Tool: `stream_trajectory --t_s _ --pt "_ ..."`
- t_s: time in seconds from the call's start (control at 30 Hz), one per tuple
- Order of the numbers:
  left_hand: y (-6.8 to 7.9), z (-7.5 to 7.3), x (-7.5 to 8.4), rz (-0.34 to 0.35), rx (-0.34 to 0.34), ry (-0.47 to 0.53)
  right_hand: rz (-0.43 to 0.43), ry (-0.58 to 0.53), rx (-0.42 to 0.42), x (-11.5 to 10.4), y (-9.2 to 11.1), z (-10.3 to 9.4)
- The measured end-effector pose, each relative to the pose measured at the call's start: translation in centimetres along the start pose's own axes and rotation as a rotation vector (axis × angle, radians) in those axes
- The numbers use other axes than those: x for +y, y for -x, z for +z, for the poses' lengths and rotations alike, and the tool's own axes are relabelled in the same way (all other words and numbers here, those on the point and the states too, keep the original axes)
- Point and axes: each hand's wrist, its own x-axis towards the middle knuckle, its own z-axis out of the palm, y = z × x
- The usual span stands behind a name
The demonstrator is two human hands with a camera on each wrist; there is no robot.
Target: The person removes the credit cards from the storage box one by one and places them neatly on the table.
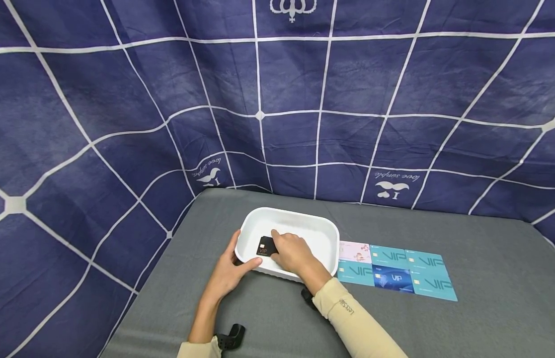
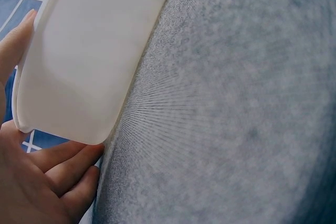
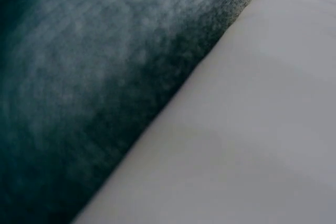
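A white plastic tray [image 1: 304, 223] with raised sides sits on the grey cloth. Inside it is a black VIP card [image 1: 265, 247], its left part showing and its right part hidden under my right hand [image 1: 293, 253], which reaches over the front rim and pinches it. My left hand [image 1: 230, 271] grips the tray's left front corner, thumb at the front rim and fingers along the left side. In the left wrist view the fingers of the left hand [image 2: 44, 177] lie around the tray's end [image 2: 79, 77]. The tray's wall [image 3: 236, 145] fills much of the right wrist view.
Right of the tray, several cards lie in two rows: a pink floral card [image 1: 355, 251], a dark blue VIP card [image 1: 392, 279] and teal VIP cards [image 1: 431, 283]. A blue curtain with white lines [image 1: 295, 139] hangs behind the grey table surface [image 1: 492, 278] and along its left side.
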Motion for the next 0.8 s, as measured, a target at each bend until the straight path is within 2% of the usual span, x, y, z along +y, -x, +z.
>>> stream_trajectory --t_s 0.47,0.67,0.8 --pt "0.0 0.28 0.13 -0.004 -0.004 0.027 0.007 -0.027 0.019 0.21 0.28 -0.25" --pt "0.09 0.11 0.16 -0.006 0.014 0.027 -0.003 -0.06 0.025 0.18 0.12 -0.2" --pt "0.26 0.03 0.78 -0.022 0.011 0.021 0.007 -0.08 0.03 0.18 0.2 -0.28"
